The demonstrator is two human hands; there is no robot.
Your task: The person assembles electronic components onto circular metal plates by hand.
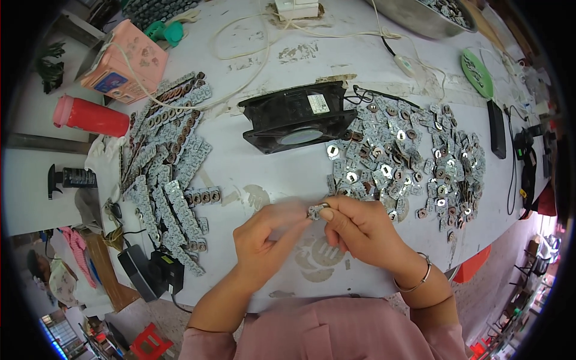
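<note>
My right hand (369,233) pinches a small grey metal part (315,212) between thumb and forefinger, above the front middle of the white table. Beside it, my left hand (264,239) reaches its fingers toward the same part; motion smears them, so whether they grip it cannot be told. Just beyond my right hand spreads a loose heap of small metal plates (384,159), some with shiny or brown round centres. To the left lie long stacked rows of similar plates (162,198).
A black box fan (297,117) stands mid-table. At the left are a pink box (129,63), a red bottle (93,116) and black power adapters (150,273). A white cable (264,54) loops across the back. A metal basin (420,18) and green tray (476,72) sit far right.
</note>
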